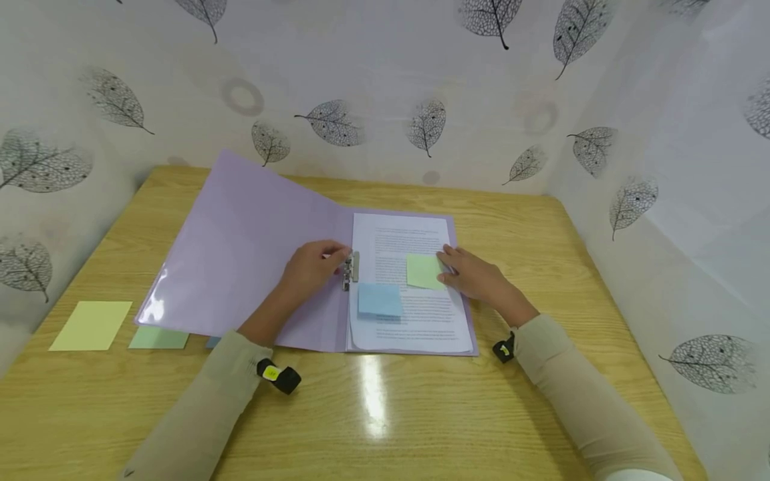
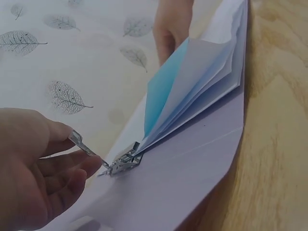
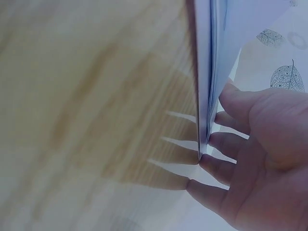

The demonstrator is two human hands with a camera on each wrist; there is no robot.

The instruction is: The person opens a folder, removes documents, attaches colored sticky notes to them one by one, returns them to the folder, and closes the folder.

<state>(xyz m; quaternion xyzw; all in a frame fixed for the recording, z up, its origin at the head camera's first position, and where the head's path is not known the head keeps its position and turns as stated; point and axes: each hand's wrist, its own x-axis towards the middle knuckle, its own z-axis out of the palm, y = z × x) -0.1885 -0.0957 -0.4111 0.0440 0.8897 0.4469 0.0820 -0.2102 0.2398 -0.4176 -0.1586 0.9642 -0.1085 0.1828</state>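
Note:
A purple folder (image 1: 265, 220) lies spread on the table, its front cover swung to the left. Inside it, on the right, is a stack of printed sheets (image 1: 415, 334) bearing a blue sticky note (image 1: 379, 300) and a light green sticky note (image 1: 424, 271). My left hand (image 1: 314, 266) pinches the thin metal lever (image 2: 81, 143) of the clip (image 2: 126, 160) at the spine, holding it raised. My right hand (image 1: 475, 275) rests along the sheets' right edge, thumb by the green note. In the right wrist view its fingertips (image 3: 211, 163) touch the stack's edge.
On the wooden table (image 1: 421, 414), a yellow paper square (image 1: 91, 325) lies left of the folder. A green square (image 1: 159, 338) and a bluish one (image 1: 212, 342) stick out from under the cover. Leaf-patterned cloth (image 1: 385, 80) rises behind and along both sides.

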